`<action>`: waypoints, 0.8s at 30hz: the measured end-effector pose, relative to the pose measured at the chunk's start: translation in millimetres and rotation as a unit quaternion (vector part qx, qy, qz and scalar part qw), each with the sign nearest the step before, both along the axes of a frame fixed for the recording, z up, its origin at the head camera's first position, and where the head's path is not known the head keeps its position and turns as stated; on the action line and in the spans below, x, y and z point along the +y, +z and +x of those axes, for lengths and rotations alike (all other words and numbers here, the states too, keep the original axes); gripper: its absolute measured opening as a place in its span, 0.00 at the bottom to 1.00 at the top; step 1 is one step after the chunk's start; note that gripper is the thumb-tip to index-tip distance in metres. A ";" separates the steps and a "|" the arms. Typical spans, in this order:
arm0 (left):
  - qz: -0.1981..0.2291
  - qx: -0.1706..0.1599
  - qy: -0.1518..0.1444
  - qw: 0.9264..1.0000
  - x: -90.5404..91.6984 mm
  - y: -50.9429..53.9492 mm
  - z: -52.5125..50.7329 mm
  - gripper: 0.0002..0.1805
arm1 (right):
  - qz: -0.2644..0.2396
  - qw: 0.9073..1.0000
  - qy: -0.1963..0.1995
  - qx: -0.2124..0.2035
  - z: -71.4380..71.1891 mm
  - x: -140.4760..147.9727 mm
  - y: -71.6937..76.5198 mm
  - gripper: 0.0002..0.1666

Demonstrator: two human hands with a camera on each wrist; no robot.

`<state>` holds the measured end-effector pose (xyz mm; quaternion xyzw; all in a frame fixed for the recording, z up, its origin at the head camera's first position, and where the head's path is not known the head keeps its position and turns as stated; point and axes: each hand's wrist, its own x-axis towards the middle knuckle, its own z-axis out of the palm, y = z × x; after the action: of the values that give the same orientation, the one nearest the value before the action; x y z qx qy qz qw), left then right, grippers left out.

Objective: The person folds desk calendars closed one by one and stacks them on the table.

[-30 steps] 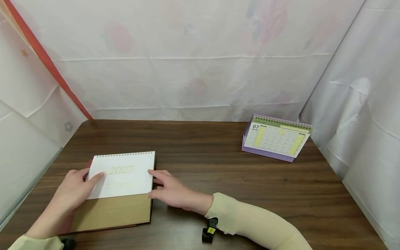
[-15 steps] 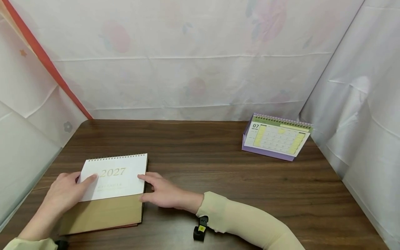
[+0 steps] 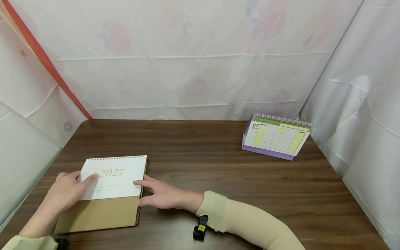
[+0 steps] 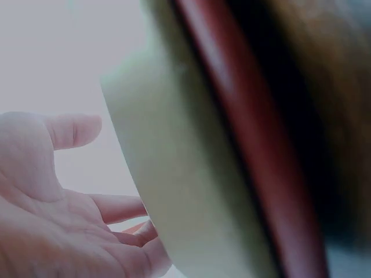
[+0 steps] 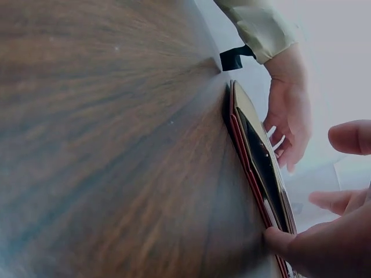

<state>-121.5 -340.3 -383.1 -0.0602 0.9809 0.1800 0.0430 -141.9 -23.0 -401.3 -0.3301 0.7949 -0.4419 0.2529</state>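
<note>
A white spiral-bound 2027 calendar (image 3: 120, 189) with a gold lower panel (image 3: 100, 215) lies low at the table's left. Red layers (image 5: 239, 136) show beneath it in the right wrist view, with a dark gap between the layers. My left hand (image 3: 64, 191) grips its left edge, thumb on the white page and fingers at the side, partly hidden. At the right edge, my right hand (image 3: 165, 196) has its fingers spread, one fingertip over the page and others against the side. The left wrist view shows the left hand (image 4: 64, 202) beside the gold panel, close up.
A purple desk calendar (image 3: 275, 137) with a green-topped page stands tented at the table's back right. Patterned white curtains (image 3: 193, 69) hang behind the wooden table (image 3: 200, 149) and on both sides.
The 2027 calendar and both hands have shifted left. Red that showed past its left edge is no longer visible there. My right hand has lately slid slightly toward the front.
</note>
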 end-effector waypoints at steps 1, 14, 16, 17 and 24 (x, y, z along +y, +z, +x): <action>0.000 0.000 -0.001 1.000 -0.1 0.6 -0.1 0.47 | -0.002 1.000 0.000 -0.006 -0.2 0.1 0.3 0.37; -0.010 -0.012 -0.007 1.000 -3.3 1.6 -4.4 0.49 | -0.006 1.000 0.010 -0.014 -1.4 0.3 1.5 0.35; -0.013 -0.007 -0.009 1.000 -3.2 1.2 -4.7 0.49 | -0.012 1.000 0.012 -0.013 -3.8 0.8 0.8 0.34; -0.017 -0.004 -0.009 1.000 -3.2 1.4 -4.9 0.49 | -0.018 1.000 0.012 -0.018 -5.4 1.5 0.4 0.34; -0.014 0.078 0.004 0.997 5.6 5.5 -5.3 0.46 | -0.065 0.997 0.010 -0.041 -24.2 17.6 -4.6 0.23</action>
<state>-126.8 -334.7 -377.6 -0.0508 0.9833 0.1710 -0.0350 -166.1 -5.5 -406.0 -0.3354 0.7500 -0.5031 0.2682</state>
